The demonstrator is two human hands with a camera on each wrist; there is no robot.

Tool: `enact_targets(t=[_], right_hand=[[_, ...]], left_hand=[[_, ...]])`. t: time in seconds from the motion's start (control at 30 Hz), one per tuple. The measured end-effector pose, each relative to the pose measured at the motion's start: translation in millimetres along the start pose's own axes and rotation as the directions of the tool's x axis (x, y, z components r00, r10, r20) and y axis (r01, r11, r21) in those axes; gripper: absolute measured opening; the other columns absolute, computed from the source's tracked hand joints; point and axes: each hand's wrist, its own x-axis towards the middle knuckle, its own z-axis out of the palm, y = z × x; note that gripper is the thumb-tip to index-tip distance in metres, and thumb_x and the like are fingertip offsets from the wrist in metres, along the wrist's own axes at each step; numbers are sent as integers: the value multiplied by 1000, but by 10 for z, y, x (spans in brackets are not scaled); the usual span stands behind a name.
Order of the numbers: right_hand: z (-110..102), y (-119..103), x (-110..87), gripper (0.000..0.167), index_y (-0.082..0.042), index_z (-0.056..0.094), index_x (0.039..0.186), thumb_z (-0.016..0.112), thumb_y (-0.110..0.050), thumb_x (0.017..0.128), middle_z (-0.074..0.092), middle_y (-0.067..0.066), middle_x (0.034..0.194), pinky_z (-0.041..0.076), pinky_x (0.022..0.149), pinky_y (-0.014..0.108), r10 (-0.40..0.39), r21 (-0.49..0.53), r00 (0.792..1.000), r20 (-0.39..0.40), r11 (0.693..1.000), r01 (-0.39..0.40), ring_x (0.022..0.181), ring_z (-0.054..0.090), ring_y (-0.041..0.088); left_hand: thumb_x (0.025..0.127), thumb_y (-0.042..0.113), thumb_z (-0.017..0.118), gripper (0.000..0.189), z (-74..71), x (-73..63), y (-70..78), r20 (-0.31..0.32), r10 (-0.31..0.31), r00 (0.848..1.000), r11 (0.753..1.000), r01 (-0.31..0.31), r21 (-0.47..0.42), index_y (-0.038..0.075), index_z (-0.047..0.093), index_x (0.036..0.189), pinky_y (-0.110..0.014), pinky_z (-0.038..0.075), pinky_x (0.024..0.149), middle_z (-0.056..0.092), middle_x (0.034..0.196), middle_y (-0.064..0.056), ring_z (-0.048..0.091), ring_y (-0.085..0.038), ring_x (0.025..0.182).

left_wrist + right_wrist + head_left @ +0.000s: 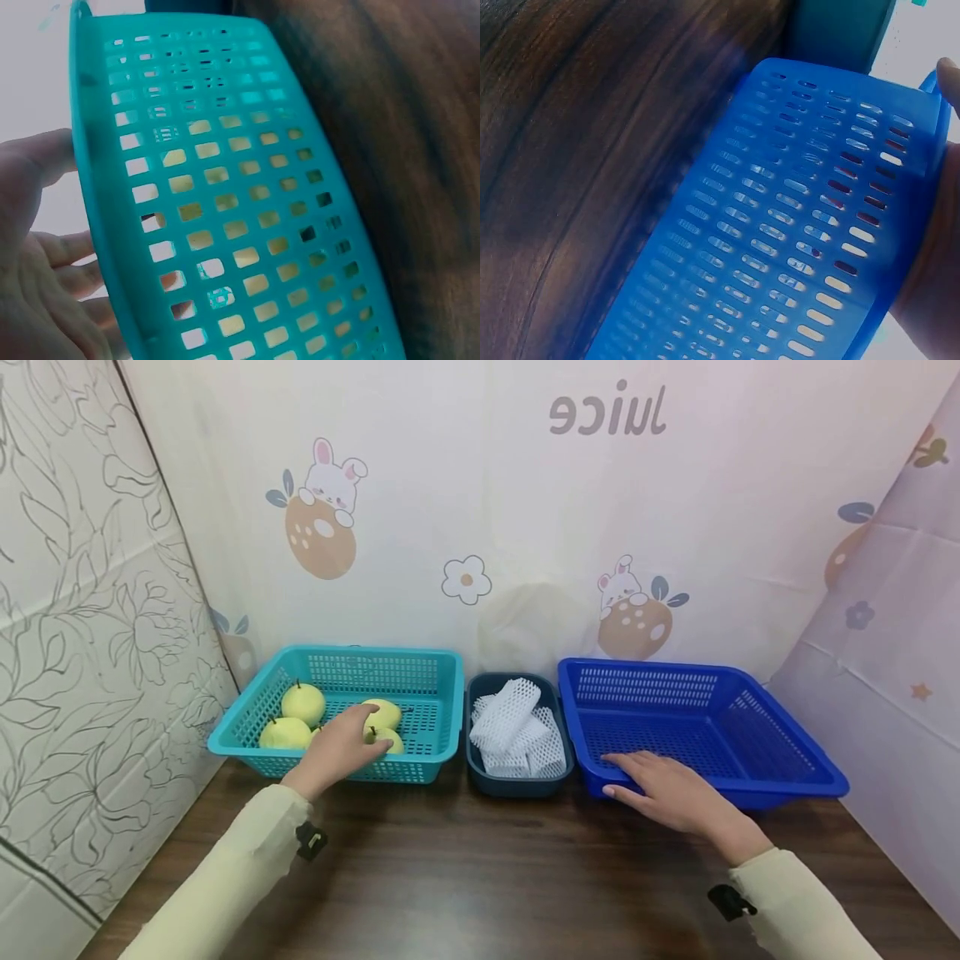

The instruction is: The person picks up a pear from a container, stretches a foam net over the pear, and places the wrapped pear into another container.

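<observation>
Over the near rim of a teal basket (423, 768), my left hand (341, 747) reaches in with thumb and fingers spread beside a pale yellow pear (388, 743). Another pear (381, 713) lies just behind it, and others, such as one pear (303, 702), sit to the left. The left wrist view has the left hand (56, 262) beyond the basket's slotted side, the pears partly showing through the holes. My right hand (667, 789) lies over the front left rim of a blue basket (705, 672), its fingers loosely extended and holding nothing.
Between the two baskets stands a dark blue-grey bin (517, 787) with several white foam net sleeves (506, 718). All three containers are on a dark wooden table (465, 877), close to a printed curtain (420, 485). A patterned wall panel (82, 610) borders the left.
</observation>
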Motion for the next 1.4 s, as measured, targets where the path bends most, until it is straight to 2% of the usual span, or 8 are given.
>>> enact_targets(t=[0.17, 0.43, 0.6, 0.77, 0.9, 1.17, 1.3, 1.4], right_hand=[[-4, -8, -3, 66, -9, 53, 135, 44, -60, 93, 56, 18, 129, 35, 96, 60, 7, -1, 1000, 4, 1000, -7, 119, 50, 40], [-14, -22, -1, 65, -10, 54, 133, 51, -59, 90, 56, 18, 129, 37, 95, 60, 16, -3, 1000, 15, 1000, -16, 118, 50, 40], [2, -20, 3, 64, -10, 55, 132, 53, -59, 89, 57, 18, 127, 39, 93, 59, 11, -8, 1000, 0, 1000, -11, 117, 52, 40], [10, -18, 6, 71, -10, 56, 130, 50, -66, 87, 58, 18, 125, 40, 91, 59, 13, -18, 1000, -12, 1000, -13, 114, 53, 39], [18, -23, 8, 72, -11, 56, 130, 47, -68, 87, 58, 17, 125, 40, 91, 59, 13, -18, 1000, -20, 1000, -13, 114, 54, 39], [25, -30, 29, 56, -11, 58, 129, 45, -54, 96, 59, 16, 125, 40, 90, 60, 7, 7, 999, -35, 1000, -7, 115, 54, 38], [39, -22, 17, 55, -9, 61, 126, 46, -53, 96, 60, 15, 124, 41, 90, 60, 15, -5, 999, -46, 1000, -15, 114, 55, 38], [47, -14, -1, 57, -6, 62, 124, 47, -53, 95, 62, 16, 121, 41, 90, 59, 13, -16, 998, -59, 1000, -14, 112, 56, 38]], left_hand=[[85, 37, 70, 69, -22, 109, -19, 65, -58, 996, 998, 57, 20, -4, 47, 135, -53, 46, 86, 52, 131, -23, 53, -38, 113], [77, 40, 77, 74, -31, 240, -53, 152, -96, 984, 995, 93, 26, -6, 52, 129, -48, 48, 84, 61, 118, -19, 59, -34, 103], [78, 35, 77, 70, -25, 312, -84, 222, -98, 970, 995, 98, 11, -10, 53, 126, -46, 49, 83, 63, 112, -18, 59, -33, 102], [80, 30, 75, 65, -31, 358, -75, 275, -110, 955, 994, 106, 32, -11, 53, 126, -47, 48, 86, 62, 115, -21, 58, -35, 105], [81, 29, 74, 63, -27, 386, -58, 294, -125, 948, 991, 107, 75, -11, 54, 124, -46, 47, 87, 60, 117, -22, 57, -35, 106], [81, 21, 73, 51, -10, 441, -43, 321, -113, 940, 990, 77, 121, -10, 59, 119, -45, 47, 86, 61, 115, -22, 57, -34, 102], [82, 17, 72, 46, 4, 442, -21, 322, -133, 937, 989, 103, 110, -10, 60, 117, -45, 46, 86, 61, 114, -22, 57, -33, 101], [82, 14, 71, 40, 7, 435, -2, 322, -134, 937, 990, 110, 91, -10, 62, 114, -43, 47, 81, 62, 108, -20, 57, -31, 92]])
